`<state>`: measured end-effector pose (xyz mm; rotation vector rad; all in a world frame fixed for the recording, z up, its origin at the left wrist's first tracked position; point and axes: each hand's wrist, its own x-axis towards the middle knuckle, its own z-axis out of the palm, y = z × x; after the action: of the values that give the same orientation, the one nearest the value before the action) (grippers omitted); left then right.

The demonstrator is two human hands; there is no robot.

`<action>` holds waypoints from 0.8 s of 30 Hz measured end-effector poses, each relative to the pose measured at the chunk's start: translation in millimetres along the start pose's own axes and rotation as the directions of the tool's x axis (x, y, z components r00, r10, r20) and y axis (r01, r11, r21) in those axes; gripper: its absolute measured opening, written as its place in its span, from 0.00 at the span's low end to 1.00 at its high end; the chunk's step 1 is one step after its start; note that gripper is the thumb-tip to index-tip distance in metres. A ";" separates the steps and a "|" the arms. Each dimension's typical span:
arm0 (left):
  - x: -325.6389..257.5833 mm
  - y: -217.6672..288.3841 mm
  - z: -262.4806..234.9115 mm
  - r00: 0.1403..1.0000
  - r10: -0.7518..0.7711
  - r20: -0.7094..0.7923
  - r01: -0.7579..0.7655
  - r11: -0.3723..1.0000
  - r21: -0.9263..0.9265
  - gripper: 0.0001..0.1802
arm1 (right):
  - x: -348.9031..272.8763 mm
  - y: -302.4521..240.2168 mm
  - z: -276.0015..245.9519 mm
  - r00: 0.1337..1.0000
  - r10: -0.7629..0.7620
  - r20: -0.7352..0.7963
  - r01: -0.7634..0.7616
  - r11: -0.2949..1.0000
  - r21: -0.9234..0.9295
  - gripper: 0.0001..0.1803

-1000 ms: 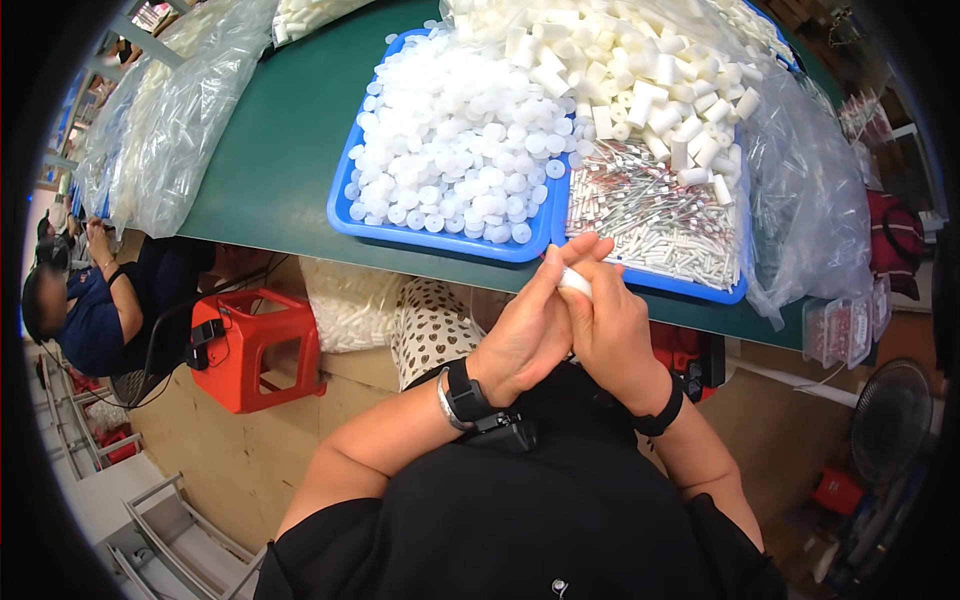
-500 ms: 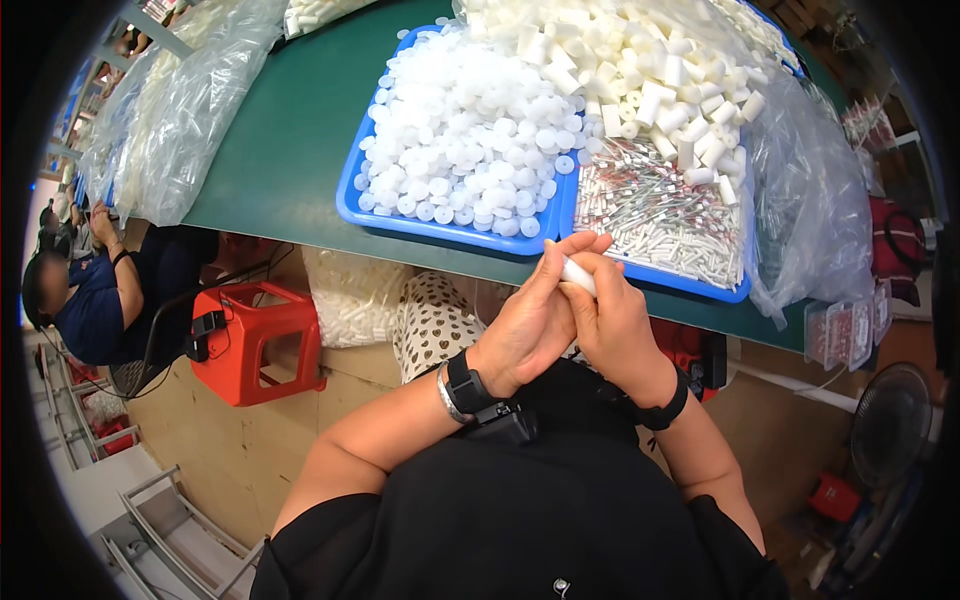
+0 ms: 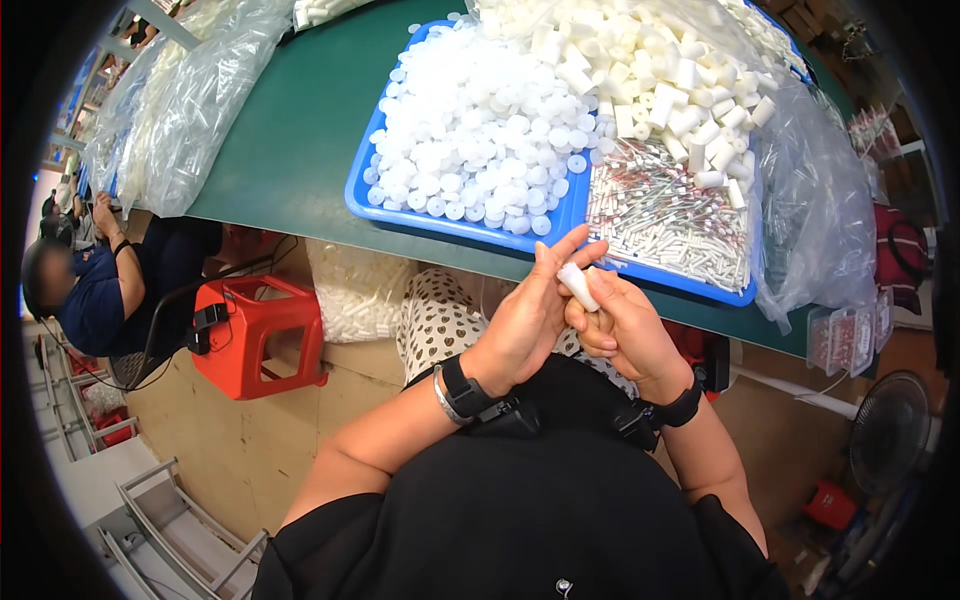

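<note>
Left hand [image 3: 527,322] and right hand [image 3: 622,330] pressed close together just off the near edge of the green bench [image 3: 290,140], both pinching one small white tube [image 3: 577,286], tilted, between fingertips; just beyond, on the bench's near edge, blue tray [image 3: 362,195] heaped with white round caps [image 3: 480,150]; beside it thin pieces [image 3: 665,215] under white cylinders [image 3: 640,80]; clear bags [image 3: 190,100] at the left edge.

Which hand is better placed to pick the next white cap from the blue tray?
Left, probably: the left hand only steadies the white tube that the right hand grips, and the white caps lie on its side.
</note>
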<state>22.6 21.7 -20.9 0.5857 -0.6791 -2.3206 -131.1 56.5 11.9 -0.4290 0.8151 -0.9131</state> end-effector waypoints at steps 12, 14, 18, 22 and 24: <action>-11.2 53.8 -25.2 0.858 0.401 -0.321 -0.270 0.883 0.384 0.22 | -0.1 59.5 -26.4 0.910 -0.413 0.036 0.119 0.176 -0.977 0.19; -5.8 55.8 -29.6 0.840 0.470 -0.270 -0.256 0.784 0.566 0.18 | -5.3 53.9 -26.5 0.891 -0.447 0.079 0.125 0.076 -0.989 0.17; 1.3 59.3 -24.6 0.795 0.604 0.065 -0.205 0.166 0.965 0.10 | -15.7 -4.3 -14.8 0.758 -0.611 0.230 0.207 -0.109 -0.972 0.09; 23.4 52.8 -22.3 0.786 0.499 0.364 -0.267 -0.258 0.929 0.12 | 12.4 -45.8 -28.3 0.627 -0.691 0.358 -0.026 -0.479 -0.878 0.09; 31.9 52.7 -25.7 0.824 0.443 0.352 -0.242 -0.287 0.927 0.10 | 27.3 -52.3 -41.8 0.658 -0.651 0.379 -0.065 -0.551 -0.832 0.09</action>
<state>38.7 -43.0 -16.2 0.9506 -2.2803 -0.5929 -181.4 4.8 7.2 -2.5046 1.9912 -0.6342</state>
